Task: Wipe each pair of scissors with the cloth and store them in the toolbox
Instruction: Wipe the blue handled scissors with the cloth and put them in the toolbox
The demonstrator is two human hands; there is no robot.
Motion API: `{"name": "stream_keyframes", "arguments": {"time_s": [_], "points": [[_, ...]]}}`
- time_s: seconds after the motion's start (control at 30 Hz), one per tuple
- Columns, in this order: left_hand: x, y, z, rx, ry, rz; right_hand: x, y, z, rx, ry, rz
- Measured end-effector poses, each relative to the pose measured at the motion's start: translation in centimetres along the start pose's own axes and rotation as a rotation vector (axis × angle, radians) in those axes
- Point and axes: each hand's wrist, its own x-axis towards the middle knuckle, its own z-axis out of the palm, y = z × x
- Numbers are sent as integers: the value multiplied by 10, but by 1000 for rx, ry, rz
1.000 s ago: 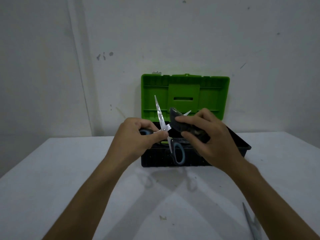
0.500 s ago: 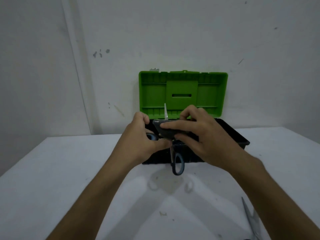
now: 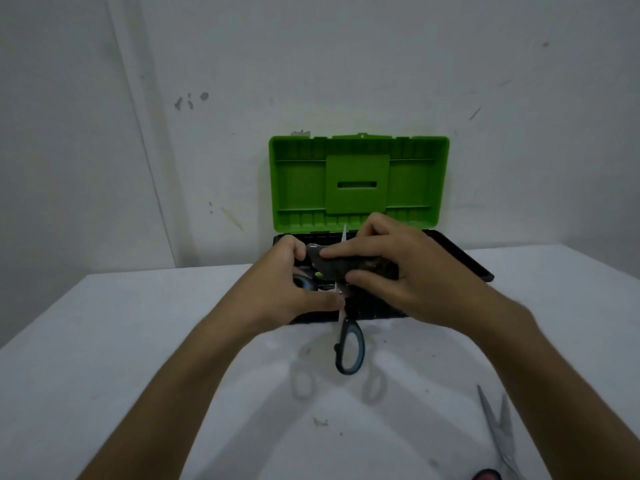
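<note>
My left hand (image 3: 294,289) grips a pair of blue-and-black-handled scissors (image 3: 349,348) by one handle loop, held over the front of the toolbox; the other loop hangs down and a blade tip sticks up behind my fingers. My right hand (image 3: 408,271) pinches a dark cloth (image 3: 339,265) around the blades. The toolbox (image 3: 478,268) has a black base and an upright green lid (image 3: 358,183) against the wall. A second pair of scissors (image 3: 500,434) with a red handle lies open on the table at the lower right.
The white table (image 3: 121,341) carries a few specks of dirt in front of me. A grey wall stands directly behind the toolbox, and the table's left edge runs diagonally at the far left.
The blades, spread wide a second ago, have been covered by the cloth as my right hand closed over them. Both hands stay over the toolbox front.
</note>
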Motion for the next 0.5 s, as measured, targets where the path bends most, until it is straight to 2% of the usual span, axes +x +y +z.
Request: {"name": "stream_keyframes", "arguments": {"time_s": [0.07, 0.2, 0.3, 0.4, 0.5], "points": [[0, 1, 2, 59, 31, 26, 3, 10, 8, 5, 77, 45], [0, 0, 3, 153, 52, 27, 2, 39, 10, -42, 357, 199], [-4, 3, 0, 417, 277, 128, 0, 42, -2, -21, 500, 232], [-6, 2, -3, 603, 457, 162, 1, 33, -18, 41, 565, 181], [-1, -7, -1, 622, 440, 203, 0, 19, -27, 105, 554, 96]]}}
